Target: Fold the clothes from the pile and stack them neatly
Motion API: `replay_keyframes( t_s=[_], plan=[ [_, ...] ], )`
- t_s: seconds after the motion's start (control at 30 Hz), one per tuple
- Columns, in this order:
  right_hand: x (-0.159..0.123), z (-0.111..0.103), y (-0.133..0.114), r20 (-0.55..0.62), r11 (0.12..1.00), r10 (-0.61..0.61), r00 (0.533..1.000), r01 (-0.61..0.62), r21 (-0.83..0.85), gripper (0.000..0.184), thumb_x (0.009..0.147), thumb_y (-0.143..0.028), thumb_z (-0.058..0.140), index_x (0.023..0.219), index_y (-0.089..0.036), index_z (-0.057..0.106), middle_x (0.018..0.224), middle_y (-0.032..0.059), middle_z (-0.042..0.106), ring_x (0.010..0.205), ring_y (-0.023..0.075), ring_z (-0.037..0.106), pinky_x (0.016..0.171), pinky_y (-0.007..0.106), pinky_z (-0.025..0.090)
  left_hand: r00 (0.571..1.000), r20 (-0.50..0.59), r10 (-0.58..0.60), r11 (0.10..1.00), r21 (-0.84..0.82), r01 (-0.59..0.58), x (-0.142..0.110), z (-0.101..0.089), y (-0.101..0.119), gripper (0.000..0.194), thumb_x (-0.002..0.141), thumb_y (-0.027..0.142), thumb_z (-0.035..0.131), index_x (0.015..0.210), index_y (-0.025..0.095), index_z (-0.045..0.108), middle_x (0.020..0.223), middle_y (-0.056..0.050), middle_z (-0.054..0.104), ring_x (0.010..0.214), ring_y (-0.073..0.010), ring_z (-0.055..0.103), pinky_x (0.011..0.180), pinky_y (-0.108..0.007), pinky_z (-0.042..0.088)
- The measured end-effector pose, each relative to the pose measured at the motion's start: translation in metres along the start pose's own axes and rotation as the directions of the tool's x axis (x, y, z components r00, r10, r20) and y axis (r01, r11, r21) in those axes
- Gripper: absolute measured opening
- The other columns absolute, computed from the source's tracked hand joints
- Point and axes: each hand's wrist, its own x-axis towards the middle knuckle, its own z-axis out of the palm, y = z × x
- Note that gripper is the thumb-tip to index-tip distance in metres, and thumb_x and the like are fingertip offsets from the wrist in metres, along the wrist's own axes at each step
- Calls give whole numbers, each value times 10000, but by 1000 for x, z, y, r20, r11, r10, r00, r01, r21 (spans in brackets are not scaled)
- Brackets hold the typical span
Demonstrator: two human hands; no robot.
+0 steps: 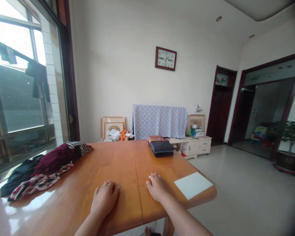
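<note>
- Wooden table (118,164) lies under both hands: left hand (105,197) loosely curved, right hand (158,187) slightly spread, neither visibly pinching anything.
- Paper (193,186) lies right of the right hand; stack (161,148) far, pile (53,160) left.
- Resting loosely, clear of the paper, seems best.

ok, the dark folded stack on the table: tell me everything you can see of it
The dark folded stack looks like soft cloth: charcoal on top, a lighter blue-grey edge below, near-black at the bottom. It lies flat and fairly neat near the far edge of the table. Orange striped cloth shows directly behind it; contact is unclear. Neither the right hand nor the left hand touches it.
</note>
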Motion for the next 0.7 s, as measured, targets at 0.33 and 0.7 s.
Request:
replay_keyframes(
  t_s=[0.33,0.7],
  plan=[
    [-2,-2,0,-19,1000,-4,1000,4,6,414,896,-331,484,1238,-179,662,1405,122,565,1363,261,452,1149,404,303,1000,22,2,1000,-25,-2,-1,-6,3,368,920,480,382,882,229,649,1116,-90,688,1150,-284,576,984,-413,380],
    [-2,-3,-1,-28,1000,1,1000,-1,13,390,892,-325,498,1213,-192,675,1395,121,574,1356,264,462,1138,405,320,999,40,-5,1000,-26,6,-1,-6,3,385,917,487,380,917,232,669,1175,-97,679,1210,-300,552,999,-415,383]
  ],
)
